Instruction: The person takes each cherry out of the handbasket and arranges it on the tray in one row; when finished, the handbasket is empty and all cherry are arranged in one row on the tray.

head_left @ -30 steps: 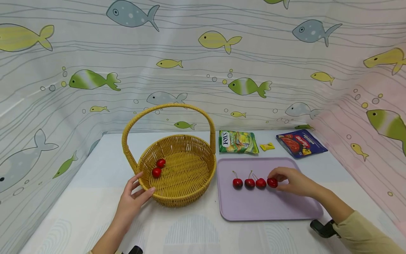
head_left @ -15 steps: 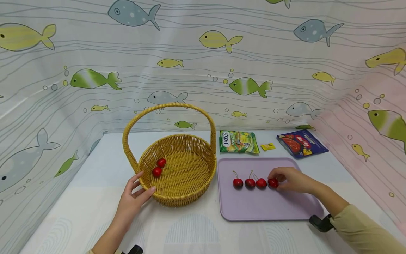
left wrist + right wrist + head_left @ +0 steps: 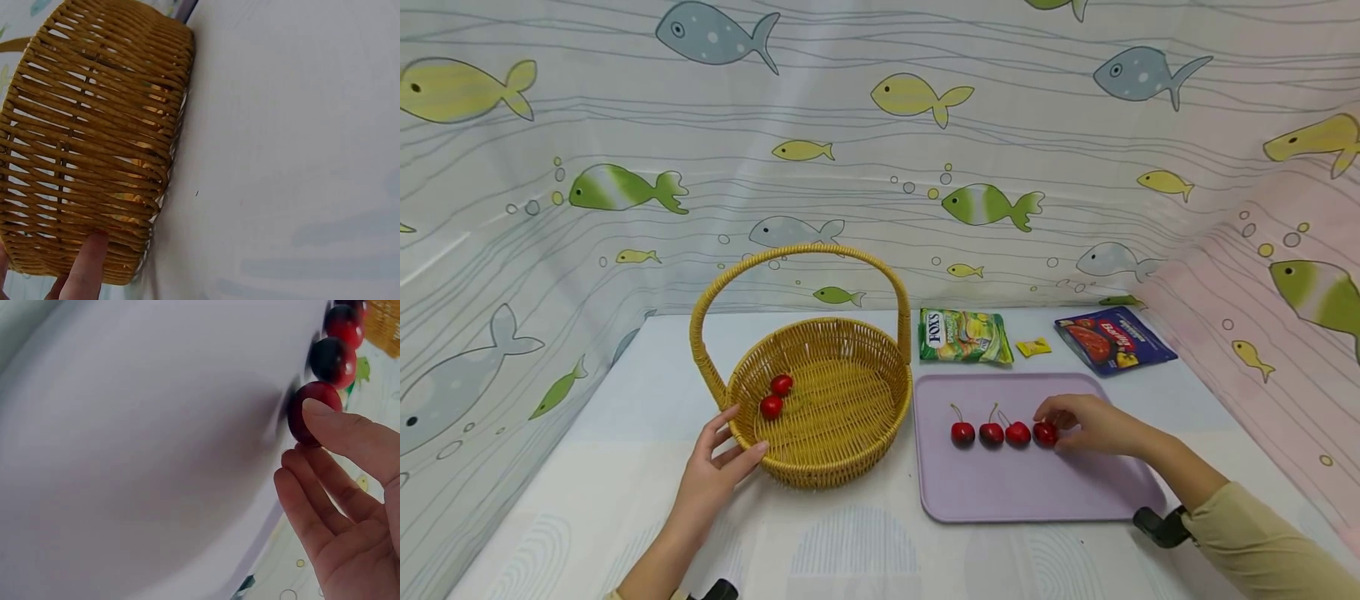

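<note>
My left hand (image 3: 718, 467) rests against the near left side of a round woven wicker basket (image 3: 820, 475), fingers spread along its outside and rim. One of its fingers (image 3: 89, 265) touches the woven wall in the left wrist view. Two red cherries (image 3: 771, 407) lie inside the basket, toward its left. At the right, my right hand (image 3: 1093, 427) pinches a dark red cherry (image 3: 301, 412) between thumb and fingertips, low over a lilac tray (image 3: 1037, 492). This cherry is at the right end of a row, beside several stemmed cherries (image 3: 991, 434) on the tray.
Behind the tray lie a green Fox's candy bag (image 3: 965, 336), a small yellow wrapped sweet (image 3: 1033, 347) and a blue Barilla pouch (image 3: 1114, 340). The basket's tall handle (image 3: 805, 250) arches over it. A fish-patterned curtain (image 3: 865, 183) stands behind the white table (image 3: 850, 542).
Both hands hold nearly the same places throughout. The right hand's fingers remain at the end cherry, and the row on the tray shows no clear shift.
</note>
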A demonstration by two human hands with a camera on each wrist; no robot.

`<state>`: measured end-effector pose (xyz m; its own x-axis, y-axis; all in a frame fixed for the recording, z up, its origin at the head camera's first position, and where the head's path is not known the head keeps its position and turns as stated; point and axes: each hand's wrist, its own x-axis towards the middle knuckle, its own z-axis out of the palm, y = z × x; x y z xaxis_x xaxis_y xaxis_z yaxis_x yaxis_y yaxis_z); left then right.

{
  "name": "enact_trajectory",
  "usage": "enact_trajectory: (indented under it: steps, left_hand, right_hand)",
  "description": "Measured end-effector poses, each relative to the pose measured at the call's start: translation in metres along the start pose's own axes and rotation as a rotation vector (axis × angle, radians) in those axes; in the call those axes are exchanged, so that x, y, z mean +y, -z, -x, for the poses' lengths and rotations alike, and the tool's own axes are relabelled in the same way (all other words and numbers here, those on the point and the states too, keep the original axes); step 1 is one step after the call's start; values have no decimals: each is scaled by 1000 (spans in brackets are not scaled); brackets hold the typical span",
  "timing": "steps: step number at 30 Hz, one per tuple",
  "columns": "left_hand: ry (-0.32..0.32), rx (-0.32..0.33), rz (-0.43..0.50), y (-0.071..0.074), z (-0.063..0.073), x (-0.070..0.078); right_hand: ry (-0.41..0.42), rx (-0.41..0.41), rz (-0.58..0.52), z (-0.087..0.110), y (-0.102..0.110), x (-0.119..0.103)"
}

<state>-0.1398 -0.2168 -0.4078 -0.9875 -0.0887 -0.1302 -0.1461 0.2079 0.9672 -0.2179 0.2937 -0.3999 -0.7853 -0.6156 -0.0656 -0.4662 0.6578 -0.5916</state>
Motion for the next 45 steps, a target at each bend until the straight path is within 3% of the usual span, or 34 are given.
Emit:
enact_trajectory:
  steps: [7, 14, 27, 45]
  left_hand:
    - [12, 0, 7, 0, -1, -1]
    - [8, 7, -3, 0, 1, 0]
    - [21, 5, -3, 1, -1, -2]
    - [15, 7, -11, 0, 1, 0]
  right_hand:
    - [12, 16, 33, 2, 15, -11]
    - [29, 63, 66, -6, 30, -37]
    - [161, 104, 160, -35, 38, -81]
    - [260, -10, 122, -85, 28, -126]
